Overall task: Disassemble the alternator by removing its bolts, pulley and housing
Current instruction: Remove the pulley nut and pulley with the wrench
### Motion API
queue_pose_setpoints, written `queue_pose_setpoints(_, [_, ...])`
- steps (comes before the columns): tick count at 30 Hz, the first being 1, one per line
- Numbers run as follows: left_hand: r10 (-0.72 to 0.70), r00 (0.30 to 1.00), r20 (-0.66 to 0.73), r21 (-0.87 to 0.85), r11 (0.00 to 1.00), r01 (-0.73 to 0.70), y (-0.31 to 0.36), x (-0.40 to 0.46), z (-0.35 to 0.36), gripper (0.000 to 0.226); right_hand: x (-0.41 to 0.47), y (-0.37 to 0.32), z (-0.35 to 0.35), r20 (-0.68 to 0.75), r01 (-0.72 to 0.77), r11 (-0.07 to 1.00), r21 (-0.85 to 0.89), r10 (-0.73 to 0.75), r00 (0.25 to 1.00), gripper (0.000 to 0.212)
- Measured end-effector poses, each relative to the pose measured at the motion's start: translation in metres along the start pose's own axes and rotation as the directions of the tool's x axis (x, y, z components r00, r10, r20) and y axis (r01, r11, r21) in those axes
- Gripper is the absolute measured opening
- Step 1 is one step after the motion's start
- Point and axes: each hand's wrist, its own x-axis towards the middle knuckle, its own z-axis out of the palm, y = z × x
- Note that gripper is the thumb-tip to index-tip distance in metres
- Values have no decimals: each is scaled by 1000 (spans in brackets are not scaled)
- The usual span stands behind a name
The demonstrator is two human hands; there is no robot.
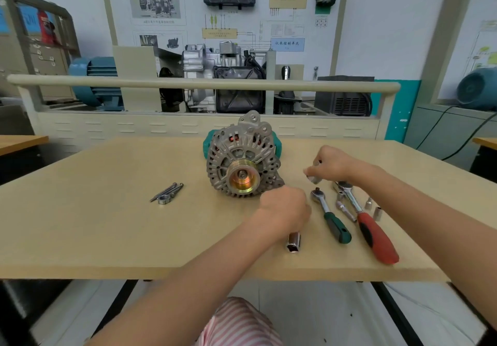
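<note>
The grey alternator (242, 154) stands at the middle of the table, with its brass-coloured pulley (243, 180) facing me. Two or three long bolts (169, 191) and a ring-shaped part (163, 199) lie loose to its left. My left hand (283, 208) is curled, knuckles up, just right of the alternator's base. A long socket (293, 242) shows at its near edge, and I cannot tell whether the hand holds it. My right hand (333, 165) hovers further right and pinches a blurred silver socket (312, 178).
Right of my hands lie a green-handled ratchet (333, 222), a red-handled ratchet (372, 232), an extension bar (346, 211) and two small sockets (368, 203). A green case (278, 144) sits behind the alternator. A railed bench with an engine stands beyond the table (94, 211).
</note>
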Motion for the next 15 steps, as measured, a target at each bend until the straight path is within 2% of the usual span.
queue_pose_setpoints(3, [-6, 998, 67, -36, 999, 9, 18, 14, 3, 31, 8, 11, -6, -65, -33, 988, -151, 24, 998, 31])
queue_pose_setpoints(6, [-18, 991, 132, -85, 996, 29, 28, 20, 9, 32, 15, 20, -8, -132, -28, 973, -229, -3, 991, 34])
queue_pose_setpoints(11, [-67, 989, 129, -119, 989, 83, 34, 26, 19, 32, 28, 32, 7, -119, 7, 967, -255, -38, 992, 39])
queue_pose_setpoints(15, [-72, 988, 136, -76, 994, 83, 43, 32, 30, 33, 38, 38, 24, -89, -18, 946, -325, -12, 996, 42])
